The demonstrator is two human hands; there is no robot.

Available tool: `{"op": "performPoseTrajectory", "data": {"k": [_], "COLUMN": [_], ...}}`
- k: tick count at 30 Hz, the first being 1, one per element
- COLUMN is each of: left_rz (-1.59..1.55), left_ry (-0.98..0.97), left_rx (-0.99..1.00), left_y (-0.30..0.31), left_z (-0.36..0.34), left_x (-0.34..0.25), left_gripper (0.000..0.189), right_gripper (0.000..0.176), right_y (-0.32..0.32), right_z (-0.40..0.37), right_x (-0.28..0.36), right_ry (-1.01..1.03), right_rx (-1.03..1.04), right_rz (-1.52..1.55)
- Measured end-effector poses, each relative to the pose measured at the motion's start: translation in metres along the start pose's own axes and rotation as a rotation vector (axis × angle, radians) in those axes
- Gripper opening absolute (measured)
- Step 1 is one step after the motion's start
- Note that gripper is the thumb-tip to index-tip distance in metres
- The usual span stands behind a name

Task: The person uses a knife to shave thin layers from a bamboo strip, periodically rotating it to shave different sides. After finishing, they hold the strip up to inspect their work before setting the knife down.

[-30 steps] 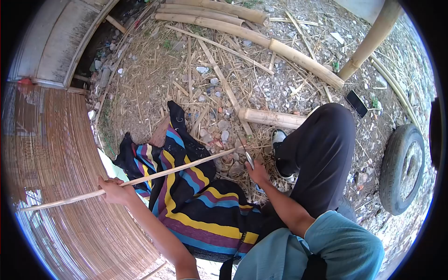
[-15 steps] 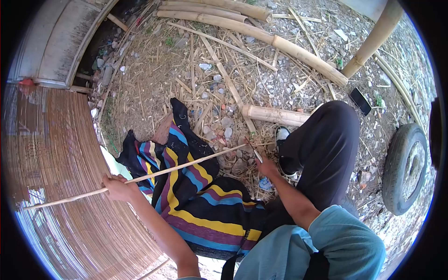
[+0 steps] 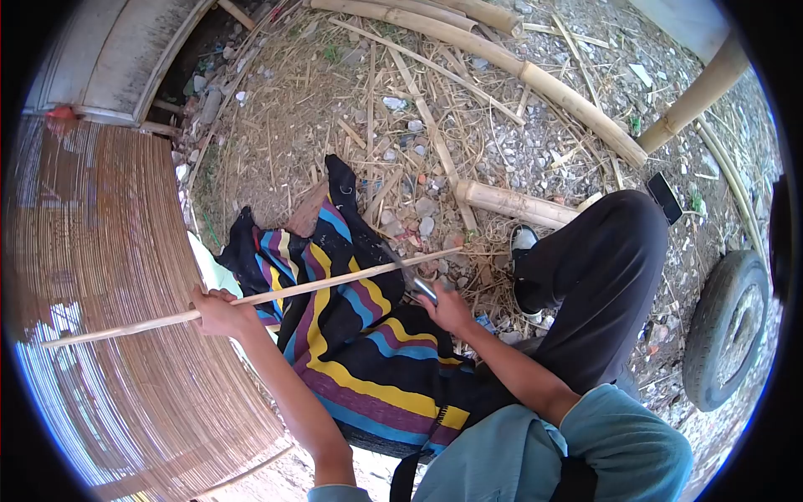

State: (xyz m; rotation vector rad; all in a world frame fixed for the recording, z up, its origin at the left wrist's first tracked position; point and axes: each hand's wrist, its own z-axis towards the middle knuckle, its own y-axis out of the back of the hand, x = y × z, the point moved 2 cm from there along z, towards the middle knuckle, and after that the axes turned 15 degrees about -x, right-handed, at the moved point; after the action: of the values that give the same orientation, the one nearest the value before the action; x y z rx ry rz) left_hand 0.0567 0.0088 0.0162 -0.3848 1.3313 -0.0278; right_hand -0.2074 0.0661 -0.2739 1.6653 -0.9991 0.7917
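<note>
A long, thin, pale stick (image 3: pixel 335 279) runs slantwise across the view, over a black cloth with yellow, blue and purple stripes (image 3: pixel 360 376) that lies over my lap and the ground. My left hand (image 3: pixel 224 313) is closed round the stick left of its middle. The fingers of my right hand (image 3: pixel 445 308) are wrapped round the metallic handle of a knife (image 3: pixel 425 289). Its dark, slightly blurred blade points up and left and crosses the stick near its right part; whether it touches the wood I cannot tell.
A mat of thin strips (image 3: pixel 125 251) spreads at the left. Thick bamboo poles (image 3: pixel 577 109) lie at the top, with a shorter piece (image 3: pixel 519 205) nearer. A phone (image 3: pixel 665 198) rests beyond my knee, and a tyre (image 3: pixel 726 330) is at the right. Stones and straw litter the ground.
My right hand and the knife have moved left and slightly down, from the stick's right end to further along it. The view has shifted a little; my left hand still holds the stick.
</note>
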Motion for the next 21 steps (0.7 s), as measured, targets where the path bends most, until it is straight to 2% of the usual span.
{"op": "performPoseTrajectory", "data": {"k": [1, 3, 5, 9, 11, 12, 14, 17, 18, 20, 21], "left_rz": [0.034, 0.035, -0.025, -0.035, -0.028, -0.022, -0.020, -0.039, -0.025, -0.002, 0.019], "left_ry": [0.008, 0.029, 0.044, 0.037, 0.002, 0.006, 0.017, 0.028, 0.019, 0.004, 0.008], "left_rx": [-0.072, -0.096, 0.028, 0.073, 0.087, 0.072, 0.052, 0.066, 0.059, 0.051, 0.008], "left_y": [-0.001, 0.006, 0.004, -0.003, -0.007, -0.008, -0.008, -0.007, -0.006, -0.005, -0.005], "left_z": [0.002, 0.013, 0.015, -0.011, -0.010, -0.010, -0.010, -0.008, -0.006, -0.003, -0.003], "left_x": [0.001, 0.008, 0.009, -0.007, -0.006, -0.005, -0.004, -0.003, -0.001, -0.001, -0.001], "left_gripper": [0.013, 0.013, 0.014, 0.014, 0.014, 0.014, 0.015, 0.013, 0.013, 0.012, 0.012], "right_gripper": [0.042, 0.046, 0.049, 0.048, 0.045, 0.045, 0.042, 0.039, 0.039, 0.040, 0.044], "right_y": [-0.003, 0.007, 0.026, 0.002, 0.005, 0.008, 0.014, 0.007, 0.004, -0.003, -0.002], "right_z": [0.006, 0.022, 0.032, 0.022, 0.013, 0.007, 0.004, 0.002, 0.001, 0.000, 0.005], "right_x": [-0.021, -0.090, -0.123, -0.091, -0.043, -0.024, 0.009, 0.023, 0.018, -0.012, -0.038], "right_ry": [-0.034, -0.323, -0.340, -0.373, -0.237, -0.241, -0.032, 0.092, 0.093, 0.001, -0.165], "right_rx": [-0.068, -0.022, 0.028, -0.079, -0.059, -0.058, -0.011, 0.047, 0.050, -0.086, -0.052], "right_rz": [-0.070, -0.258, -0.335, -0.272, -0.127, -0.128, 0.072, 0.039, 0.040, -0.059, -0.100]}}
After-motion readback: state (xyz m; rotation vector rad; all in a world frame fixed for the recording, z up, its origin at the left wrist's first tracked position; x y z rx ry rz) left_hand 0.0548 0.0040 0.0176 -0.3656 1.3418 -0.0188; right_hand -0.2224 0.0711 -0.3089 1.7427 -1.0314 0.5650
